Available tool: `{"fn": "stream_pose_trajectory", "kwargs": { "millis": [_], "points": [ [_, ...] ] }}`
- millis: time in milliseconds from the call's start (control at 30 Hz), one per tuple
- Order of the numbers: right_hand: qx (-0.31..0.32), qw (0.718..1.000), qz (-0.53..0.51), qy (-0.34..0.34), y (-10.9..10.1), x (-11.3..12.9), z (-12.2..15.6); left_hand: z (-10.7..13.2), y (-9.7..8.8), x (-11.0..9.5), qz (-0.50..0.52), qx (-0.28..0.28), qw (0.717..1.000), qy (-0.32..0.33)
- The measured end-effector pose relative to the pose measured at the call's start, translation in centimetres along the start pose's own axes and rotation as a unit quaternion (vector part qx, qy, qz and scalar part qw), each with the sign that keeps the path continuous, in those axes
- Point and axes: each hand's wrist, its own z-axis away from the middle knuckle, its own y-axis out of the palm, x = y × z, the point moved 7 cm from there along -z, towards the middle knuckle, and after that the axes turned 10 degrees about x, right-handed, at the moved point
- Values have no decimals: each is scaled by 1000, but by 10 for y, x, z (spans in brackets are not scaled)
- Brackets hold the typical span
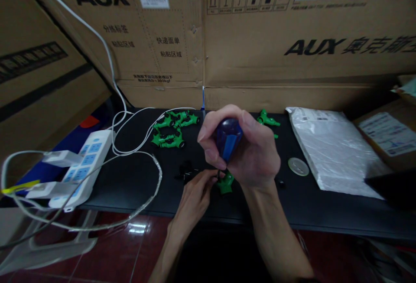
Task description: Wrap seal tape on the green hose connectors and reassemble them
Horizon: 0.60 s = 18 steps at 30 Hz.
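Screwdriver (228, 140) upright, tip down on green fitting (225, 184), right hand (255, 155) clenched round handle, left hand (195, 193) pinching fitting.

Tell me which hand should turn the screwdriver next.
Right, probably. The right hand wraps the blue screwdriver handle, upright over the green fitting. The left hand is low, its fingers at the tip beside that fitting.

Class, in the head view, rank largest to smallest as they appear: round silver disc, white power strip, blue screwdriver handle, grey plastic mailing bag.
1. Grey plastic mailing bag
2. White power strip
3. Blue screwdriver handle and round silver disc: handle looks bigger but is nearer the camera, so unranked.
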Motion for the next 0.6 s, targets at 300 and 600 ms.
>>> {"fn": "stream_pose_trajectory", "kwargs": {
  "millis": [300,600],
  "points": [
    [-34,997,63,25,-1,1,6,-2,-3,6,-16,-36,999,-19],
    [8,998,61,18,-2,-2,1,-1,-3,-3,-34,-30,999,10]
  ]
}}
